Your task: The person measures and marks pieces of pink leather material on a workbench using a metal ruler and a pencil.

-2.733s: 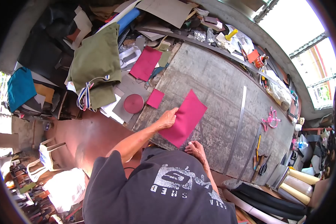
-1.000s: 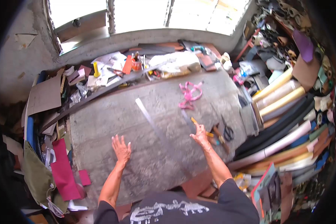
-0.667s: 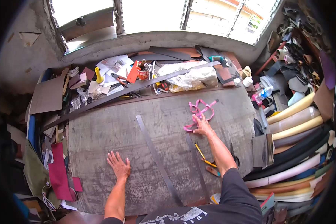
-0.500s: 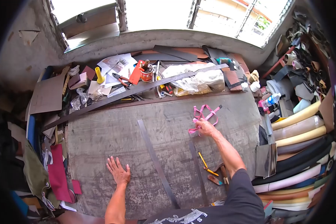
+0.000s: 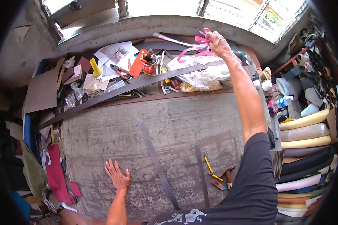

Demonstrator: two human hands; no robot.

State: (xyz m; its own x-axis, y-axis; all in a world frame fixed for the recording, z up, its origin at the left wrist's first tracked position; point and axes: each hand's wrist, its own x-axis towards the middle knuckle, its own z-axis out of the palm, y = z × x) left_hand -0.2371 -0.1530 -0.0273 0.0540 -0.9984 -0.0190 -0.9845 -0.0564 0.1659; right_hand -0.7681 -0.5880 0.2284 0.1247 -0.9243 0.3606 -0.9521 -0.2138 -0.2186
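My right hand [image 5: 219,45] is raised over the back of the worktable, its fingers closed around a bunched pink tape measure [image 5: 199,47]. Loose ends of the tape trail to the left, above a clear plastic bag [image 5: 199,71]. On the bare tabletop [image 5: 101,131] my left hand [image 5: 117,177] lies flat with its fingers spread, holding nothing. A long metal ruler [image 5: 156,161] rests to the right of that hand. Further right are a shorter metal strip [image 5: 202,174], a yellow pencil [image 5: 208,164], another short yellow piece [image 5: 216,176] and a hammer [image 5: 228,174].
A long dark bar [image 5: 120,90] crosses the cluttered back edge, near pliers [image 5: 120,71], a red can [image 5: 149,67] and a yellow tube [image 5: 95,67]. Material rolls [image 5: 304,135] are stacked on the right. Magenta material [image 5: 58,172] hangs at the left.
My right hand has lifted the pink tape measure off the tabletop and carried it to the back, over the clutter. My left hand has stayed in place.
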